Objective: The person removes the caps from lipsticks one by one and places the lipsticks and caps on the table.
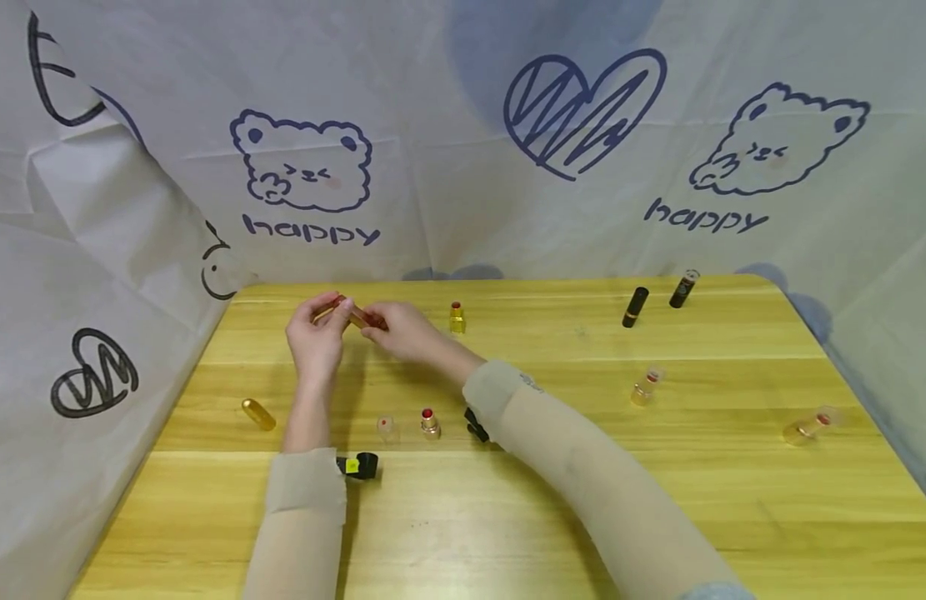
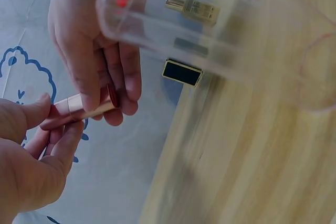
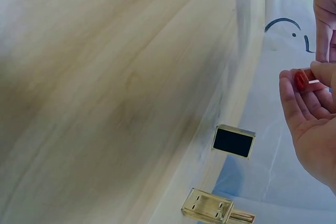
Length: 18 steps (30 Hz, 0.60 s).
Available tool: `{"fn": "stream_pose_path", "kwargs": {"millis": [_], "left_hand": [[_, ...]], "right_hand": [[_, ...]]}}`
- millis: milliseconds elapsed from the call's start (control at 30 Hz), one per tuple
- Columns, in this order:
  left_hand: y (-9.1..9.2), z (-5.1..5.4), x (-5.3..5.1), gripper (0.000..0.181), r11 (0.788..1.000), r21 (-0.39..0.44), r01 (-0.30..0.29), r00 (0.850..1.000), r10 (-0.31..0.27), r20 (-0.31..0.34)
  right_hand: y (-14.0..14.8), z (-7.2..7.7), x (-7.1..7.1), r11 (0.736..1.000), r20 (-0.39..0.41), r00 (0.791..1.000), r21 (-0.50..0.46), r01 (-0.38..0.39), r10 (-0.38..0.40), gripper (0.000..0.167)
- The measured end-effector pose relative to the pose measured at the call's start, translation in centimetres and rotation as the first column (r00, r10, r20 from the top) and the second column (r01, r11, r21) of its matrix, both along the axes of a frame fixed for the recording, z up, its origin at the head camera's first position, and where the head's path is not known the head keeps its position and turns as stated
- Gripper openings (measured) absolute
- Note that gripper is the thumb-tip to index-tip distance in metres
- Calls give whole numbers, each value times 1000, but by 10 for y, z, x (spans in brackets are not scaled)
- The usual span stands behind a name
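Both hands hold one rose-gold lipstick tube (image 2: pixel 79 106) near the far left of the table, lifted and roughly level. My left hand (image 1: pixel 317 335) pinches one end between thumb and fingers. My right hand (image 1: pixel 398 329) grips the other end, whose round red end face (image 3: pixel 301 80) shows in the right wrist view. A seam runs round the tube's middle in the left wrist view. Right of the hands stands a square gold lipstick (image 1: pixel 457 319) with its red tip out. Beside it, a black rectangular piece with a gold rim (image 2: pixel 182 72) appears in both wrist views.
Nearer lie a gold cap (image 1: pixel 258 414), a clear cap with a red dot (image 1: pixel 387 428) and an uncapped red lipstick (image 1: pixel 430 423). Rightward are a black tube (image 1: pixel 635 307), another black tube (image 1: pixel 683 289), and two clear-topped lipsticks (image 1: pixel 646 389). A printed cloth (image 1: pixel 432 192) hangs behind.
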State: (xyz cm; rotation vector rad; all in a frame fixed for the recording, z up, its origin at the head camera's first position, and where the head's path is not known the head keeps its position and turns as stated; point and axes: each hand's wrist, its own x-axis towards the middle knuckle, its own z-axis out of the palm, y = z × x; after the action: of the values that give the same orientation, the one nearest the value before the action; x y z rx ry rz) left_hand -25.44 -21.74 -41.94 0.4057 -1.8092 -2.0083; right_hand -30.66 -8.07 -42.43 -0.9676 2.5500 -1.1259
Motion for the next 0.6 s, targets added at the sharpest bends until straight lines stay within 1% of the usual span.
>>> {"fn": "stream_pose_path", "kwargs": {"millis": [200, 433, 600], "left_hand": [[-1, 1, -1, 37, 1000, 5, 15, 1000, -15, -2], [-1, 3, 1, 36, 1000, -9, 29, 1000, -29, -5], [0, 4, 1, 36, 999, -12, 47, 999, -46, 7]], "right_hand": [[3, 1, 1, 999, 54, 998, -32, 21, -19, 29], [5, 3, 2, 999, 51, 998, -25, 36, -35, 28], [6, 3, 4, 999, 48, 998, -31, 41, -40, 27]]}}
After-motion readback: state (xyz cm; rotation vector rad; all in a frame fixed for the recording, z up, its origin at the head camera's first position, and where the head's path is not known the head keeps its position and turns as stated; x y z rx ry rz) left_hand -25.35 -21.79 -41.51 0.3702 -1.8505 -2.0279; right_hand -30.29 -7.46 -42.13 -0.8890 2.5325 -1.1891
